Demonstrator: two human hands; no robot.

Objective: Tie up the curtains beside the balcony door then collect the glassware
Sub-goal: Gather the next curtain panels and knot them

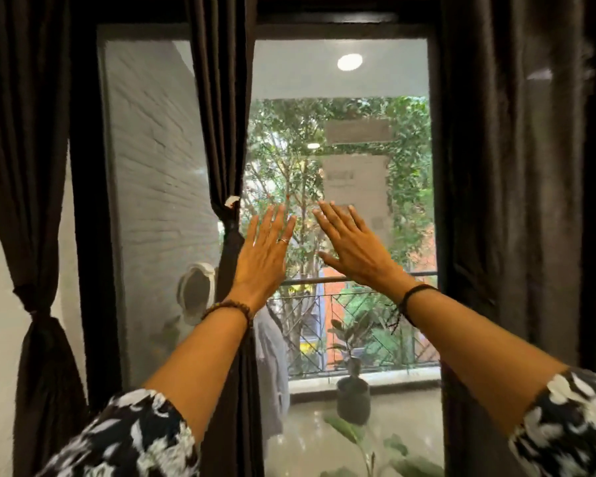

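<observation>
Three dark brown curtains hang by the glass balcony door (341, 235). The middle curtain (222, 115) is gathered and bound at a tie (231, 215) with a small white tag. The left curtain (25, 132) is knotted lower down at about waist height. The right curtain (516, 166) hangs loose and untied. My left hand (264, 258) is raised with straight fingers just right of the middle curtain's tie. My right hand (351, 244) is held up flat in front of the glass, holding nothing. No glassware is in view.
Through the glass I see a balcony with a railing (351, 280), a potted plant (353, 397), trees and a white brick wall (159, 166). Leaves of an indoor plant (365, 442) show at the bottom. A black door frame (90, 201) stands left.
</observation>
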